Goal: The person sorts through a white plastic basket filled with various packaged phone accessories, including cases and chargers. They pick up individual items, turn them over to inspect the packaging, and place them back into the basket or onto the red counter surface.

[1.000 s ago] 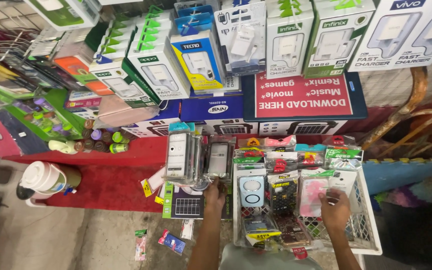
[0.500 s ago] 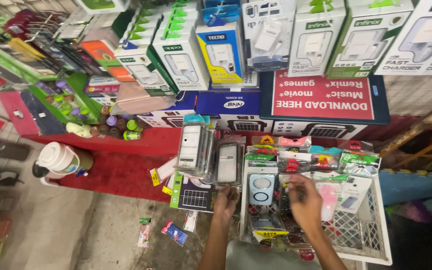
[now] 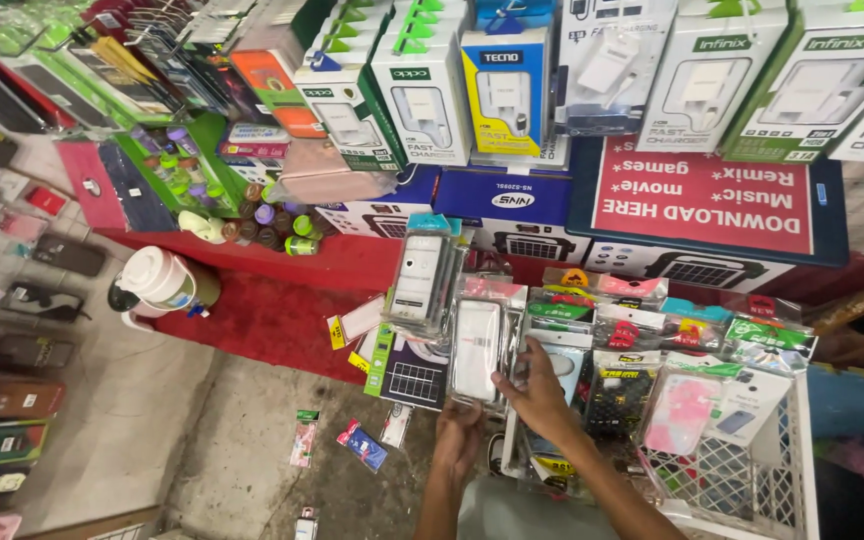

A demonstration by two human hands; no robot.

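Note:
My left hand grips the bottom edge of a clear plastic phone-case pack, holding it upright over the floor. My right hand pinches the same pack at its lower right edge. Just behind it, up and to the left, a second clear pack with a white insert stands on end. To the right is a white lattice basket filled with several packaged phone cases in black, pink and clear. A dark pack with a grid pattern lies below the clear packs.
Charger boxes and a red sign line the back shelf. A white lidded cup stands on the red cloth, with small coloured bottles behind it. Loose packets lie on the floor and phone cases at the left.
My right hand has left the packs in the basket and moved left onto the clear pack that my left hand holds. The view has shifted slightly.

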